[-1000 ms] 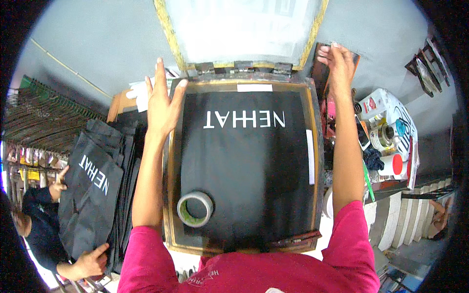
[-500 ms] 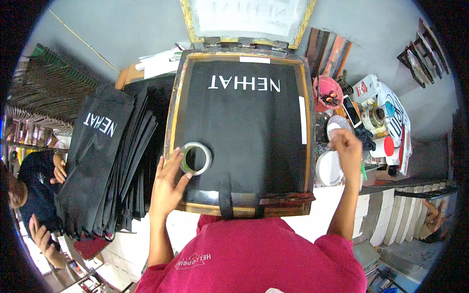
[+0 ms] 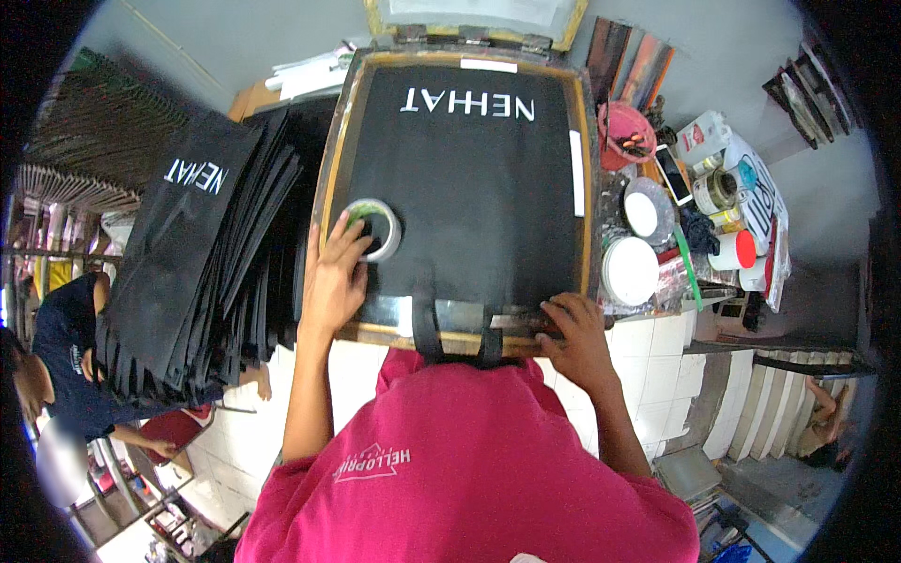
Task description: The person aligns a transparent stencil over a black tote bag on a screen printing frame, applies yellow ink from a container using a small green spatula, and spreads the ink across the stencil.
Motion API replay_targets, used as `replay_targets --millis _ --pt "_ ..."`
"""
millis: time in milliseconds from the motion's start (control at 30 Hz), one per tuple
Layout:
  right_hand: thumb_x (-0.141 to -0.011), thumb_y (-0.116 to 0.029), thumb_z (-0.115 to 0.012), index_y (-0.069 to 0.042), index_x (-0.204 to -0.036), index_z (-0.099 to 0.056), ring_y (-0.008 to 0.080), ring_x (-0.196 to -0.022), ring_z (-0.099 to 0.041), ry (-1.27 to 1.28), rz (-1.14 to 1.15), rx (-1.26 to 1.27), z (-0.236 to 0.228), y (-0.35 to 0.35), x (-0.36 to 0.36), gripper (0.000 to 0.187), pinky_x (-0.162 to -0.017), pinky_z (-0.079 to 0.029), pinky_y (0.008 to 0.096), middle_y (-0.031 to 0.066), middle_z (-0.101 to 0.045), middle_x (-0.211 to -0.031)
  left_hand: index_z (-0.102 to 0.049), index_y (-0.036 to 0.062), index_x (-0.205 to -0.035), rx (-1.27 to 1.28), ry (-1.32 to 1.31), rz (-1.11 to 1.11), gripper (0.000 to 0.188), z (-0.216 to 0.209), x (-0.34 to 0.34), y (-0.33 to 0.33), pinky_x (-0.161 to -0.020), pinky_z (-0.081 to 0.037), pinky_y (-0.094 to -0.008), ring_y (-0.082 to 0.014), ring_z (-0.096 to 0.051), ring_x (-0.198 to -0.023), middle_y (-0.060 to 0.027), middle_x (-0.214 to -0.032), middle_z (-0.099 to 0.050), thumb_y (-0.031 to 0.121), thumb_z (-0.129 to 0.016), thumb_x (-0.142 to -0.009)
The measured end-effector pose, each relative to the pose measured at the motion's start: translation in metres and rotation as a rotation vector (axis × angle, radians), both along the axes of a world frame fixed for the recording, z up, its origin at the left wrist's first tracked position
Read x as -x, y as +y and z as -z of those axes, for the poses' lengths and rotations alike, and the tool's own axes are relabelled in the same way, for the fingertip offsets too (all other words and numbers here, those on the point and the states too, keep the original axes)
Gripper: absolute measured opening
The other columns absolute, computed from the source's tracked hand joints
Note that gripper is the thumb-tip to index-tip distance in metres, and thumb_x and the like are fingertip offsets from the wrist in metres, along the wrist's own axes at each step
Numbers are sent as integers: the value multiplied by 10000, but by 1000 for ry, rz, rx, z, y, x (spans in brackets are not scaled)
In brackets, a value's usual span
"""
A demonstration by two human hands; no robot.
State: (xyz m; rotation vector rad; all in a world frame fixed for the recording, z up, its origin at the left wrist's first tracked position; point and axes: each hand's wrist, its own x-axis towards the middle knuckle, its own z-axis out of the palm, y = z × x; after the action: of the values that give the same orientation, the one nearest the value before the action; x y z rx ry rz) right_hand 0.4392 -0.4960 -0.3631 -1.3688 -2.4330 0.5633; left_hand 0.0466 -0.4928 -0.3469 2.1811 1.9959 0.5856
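My left hand (image 3: 336, 286) is at the near left of a wood-framed board (image 3: 593, 235), its fingers reaching into a roll of tape (image 3: 392, 235) and gripping the ring's left side. Flat on the board lies a black fabric bag (image 3: 460, 197) with white lettering near its far end; its handles (image 3: 425, 324) hang over the near edge. At the near right corner, my right hand (image 3: 579, 342) has its fingers curled over a dark reddish bar (image 3: 516, 319), most of which the hand hides. White strips (image 3: 577, 174) lie along the bag's far and right sides.
A stack of black bags (image 3: 178, 253) stands on the left, with a co-worker (image 3: 70, 357) beyond. A hinged screen frame (image 3: 479, 9) is raised at the far edge. To the right are a pink bucket (image 3: 626, 136), a phone (image 3: 673, 175), a white lid (image 3: 631, 270) and several jars.
My right hand has come from the lids and jars on the right to the board's near right corner. My left fingers have moved into the tape roll. The whole view has shifted.
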Motion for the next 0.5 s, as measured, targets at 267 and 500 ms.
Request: replay_targets --millis 267,500 --pt "-821 -169 -774 -38 -1232 -648 350 -1263 -508 187 96 66 -7 0 16 450 -1079 -399 481 141 -582 -1284 -719 29 -1040 -65 86 52 249 4 0 -6 -1221 -232 -528 -253 -534 -1357 -108 -1167 -712 -18 -667 -801" --pt "-845 -171 -763 -11 -1257 -634 357 -1196 -576 539 -61 -13 -40 49 91 461 -1036 -450 434 161 -624 -1264 -709 50 -1005 -153 103 120 207 -55 -28 -15 -1175 -289 -539 -241 -611 -1269 -83 -1013 -718 0 -688 -805"
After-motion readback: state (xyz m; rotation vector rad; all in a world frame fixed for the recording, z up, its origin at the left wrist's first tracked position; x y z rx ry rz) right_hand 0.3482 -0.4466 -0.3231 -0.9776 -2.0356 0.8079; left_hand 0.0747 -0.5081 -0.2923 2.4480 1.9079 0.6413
